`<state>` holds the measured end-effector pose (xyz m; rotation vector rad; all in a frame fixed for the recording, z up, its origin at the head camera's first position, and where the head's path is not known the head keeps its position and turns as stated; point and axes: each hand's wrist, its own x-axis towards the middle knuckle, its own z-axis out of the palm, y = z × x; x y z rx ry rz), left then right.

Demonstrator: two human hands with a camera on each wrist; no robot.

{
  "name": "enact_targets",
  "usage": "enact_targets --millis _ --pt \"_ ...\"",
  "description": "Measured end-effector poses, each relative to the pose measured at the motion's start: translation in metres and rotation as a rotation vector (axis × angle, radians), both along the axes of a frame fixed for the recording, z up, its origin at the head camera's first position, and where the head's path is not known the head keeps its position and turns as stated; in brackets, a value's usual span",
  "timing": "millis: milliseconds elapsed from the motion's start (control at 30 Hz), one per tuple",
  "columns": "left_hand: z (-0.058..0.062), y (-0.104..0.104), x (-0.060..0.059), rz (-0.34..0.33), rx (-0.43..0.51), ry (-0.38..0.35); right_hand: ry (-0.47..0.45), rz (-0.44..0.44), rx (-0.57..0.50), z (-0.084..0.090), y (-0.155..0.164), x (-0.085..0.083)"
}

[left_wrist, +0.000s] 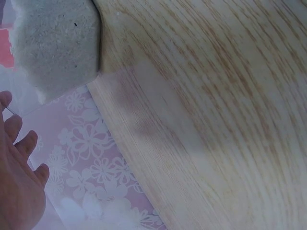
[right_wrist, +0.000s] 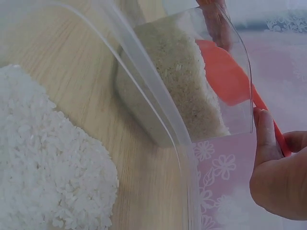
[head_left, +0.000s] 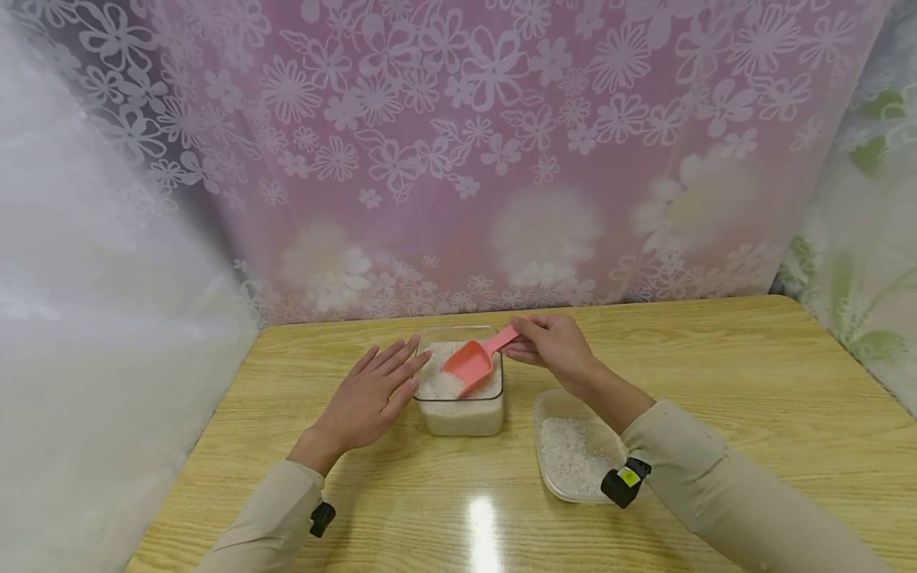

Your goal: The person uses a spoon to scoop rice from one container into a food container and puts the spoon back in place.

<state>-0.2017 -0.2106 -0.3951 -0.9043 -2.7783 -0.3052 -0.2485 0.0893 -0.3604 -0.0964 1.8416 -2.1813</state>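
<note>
My right hand (head_left: pixel 553 348) holds a pink scoop (head_left: pixel 469 366) by its handle, fingers and thumb around the end. The scoop's bowl dips into rice (head_left: pixel 438 385) inside a clear square container (head_left: pixel 466 427). In the right wrist view the scoop (right_wrist: pixel 223 72) shows through the container's wall, its bowl against the top of the rice (right_wrist: pixel 180 76). My left hand (head_left: pixel 372 395) has its fingers extended, with the fingertips at the container's left rim. In the left wrist view that hand (left_wrist: pixel 21 177) appears at the edge; contact with the container is hard to tell.
A second, translucent tub (head_left: pixel 548 477) with white rice (head_left: pixel 573 455) stands to the right, partly under my right forearm. Both containers sit on a wooden table (head_left: pixel 344 509). Behind the table hangs a pink flowered curtain (head_left: pixel 444 159); pale sheeting (head_left: pixel 107 278) hangs on the left.
</note>
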Motion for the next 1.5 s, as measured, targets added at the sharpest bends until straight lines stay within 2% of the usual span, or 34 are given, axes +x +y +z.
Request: enact_targets --millis 267,600,767,1167,1500 --pt "0.000 0.000 0.000 0.008 0.007 -0.015 -0.043 0.010 -0.106 -0.001 0.006 0.001" --pt "0.000 0.000 0.000 -0.004 0.013 0.007 -0.074 0.010 -0.174 0.001 0.015 0.002" --pt "0.000 0.000 0.000 0.003 0.012 -0.006 -0.094 0.015 -0.216 0.002 0.016 0.002" --pt "0.000 0.000 0.000 0.007 0.009 -0.017 -0.131 -0.001 -0.271 0.009 0.027 0.002" --pt "-0.001 0.000 0.000 0.006 0.020 -0.021 -0.151 0.002 -0.303 0.015 0.050 0.004"
